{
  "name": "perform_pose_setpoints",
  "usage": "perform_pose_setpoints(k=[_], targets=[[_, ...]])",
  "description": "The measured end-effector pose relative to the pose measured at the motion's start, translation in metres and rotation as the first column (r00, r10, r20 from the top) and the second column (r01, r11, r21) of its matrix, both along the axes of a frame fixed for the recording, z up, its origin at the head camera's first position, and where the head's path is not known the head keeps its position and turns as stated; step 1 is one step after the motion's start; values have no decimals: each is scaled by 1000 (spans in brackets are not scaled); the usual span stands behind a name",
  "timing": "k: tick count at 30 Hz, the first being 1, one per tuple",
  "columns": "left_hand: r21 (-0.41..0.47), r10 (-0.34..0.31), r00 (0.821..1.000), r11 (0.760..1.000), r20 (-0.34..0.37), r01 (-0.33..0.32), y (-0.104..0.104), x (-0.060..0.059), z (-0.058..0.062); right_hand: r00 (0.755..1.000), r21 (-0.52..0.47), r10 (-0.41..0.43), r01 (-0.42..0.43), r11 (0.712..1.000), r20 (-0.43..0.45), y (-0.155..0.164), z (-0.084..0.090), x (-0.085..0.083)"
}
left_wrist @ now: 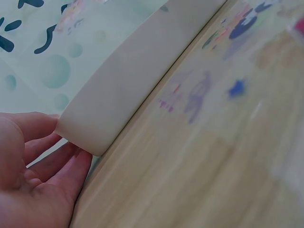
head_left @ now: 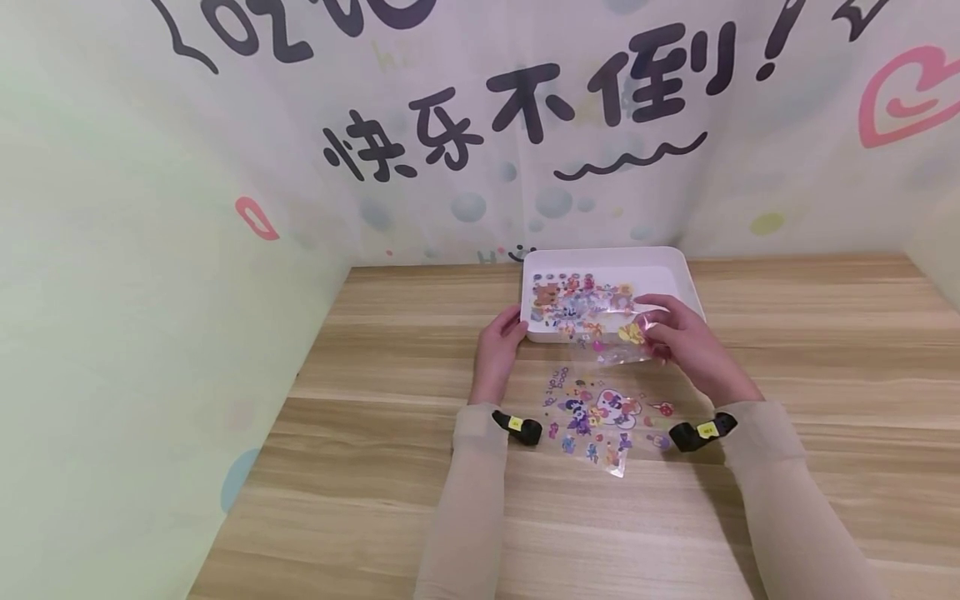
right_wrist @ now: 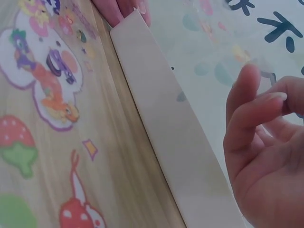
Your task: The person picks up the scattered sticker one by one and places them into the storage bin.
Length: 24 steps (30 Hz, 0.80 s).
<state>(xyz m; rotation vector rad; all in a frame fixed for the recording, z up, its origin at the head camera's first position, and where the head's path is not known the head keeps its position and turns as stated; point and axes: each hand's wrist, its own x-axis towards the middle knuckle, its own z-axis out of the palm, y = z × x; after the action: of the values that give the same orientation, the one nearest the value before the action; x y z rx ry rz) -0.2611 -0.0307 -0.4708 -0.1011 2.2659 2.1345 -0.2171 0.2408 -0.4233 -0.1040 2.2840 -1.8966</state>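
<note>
A white tray [head_left: 600, 252] with colourful sticker sheets [head_left: 577, 298] inside sits at the back of the wooden table. My left hand [head_left: 512, 327] rests against the tray's near left corner [left_wrist: 80, 133], fingers relaxed either side of it [left_wrist: 57, 152]. At the tray's near right edge, my right hand [head_left: 656, 329] pinches a clear sticker sheet [head_left: 611, 346] that hangs just over the front wall. Thumb and fingers of this hand [right_wrist: 266, 99] curl together beside the tray wall [right_wrist: 161, 128]. Another sticker sheet [head_left: 600, 412] lies flat on the table between my wrists, its cartoon figures [right_wrist: 42, 80] showing.
Printed backdrop walls [head_left: 150, 250] close in the table on the left, back and right. Bare wood table [head_left: 825, 333] stretches to both sides of the tray and toward the near edge. Black wrist cameras [head_left: 517, 427] sit on both sleeves.
</note>
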Motion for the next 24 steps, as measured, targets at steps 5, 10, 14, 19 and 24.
perform_pose_setpoints(k=[5,10,14,19,24], targets=[[-4,4,1000,1000,-3,-4,0,0,1,1000,-38,-16,17,999,26,-1,1,-1],[-14,9,1000,1000,8,-9,0,-1,1,998,-67,-31,35,997,56,-2,2,-3],[-23,3,1000,1000,15,-2,1,-3,0,997,-79,-42,47,996,57,-3,3,-3],[-24,-3,1000,1000,23,3,-1,-1,-3,997,-85,-62,66,994,46,-7,4,-3],[-21,-4,1000,1000,15,4,-2,-1,-2,996,-102,-79,82,991,32,-9,5,-6]])
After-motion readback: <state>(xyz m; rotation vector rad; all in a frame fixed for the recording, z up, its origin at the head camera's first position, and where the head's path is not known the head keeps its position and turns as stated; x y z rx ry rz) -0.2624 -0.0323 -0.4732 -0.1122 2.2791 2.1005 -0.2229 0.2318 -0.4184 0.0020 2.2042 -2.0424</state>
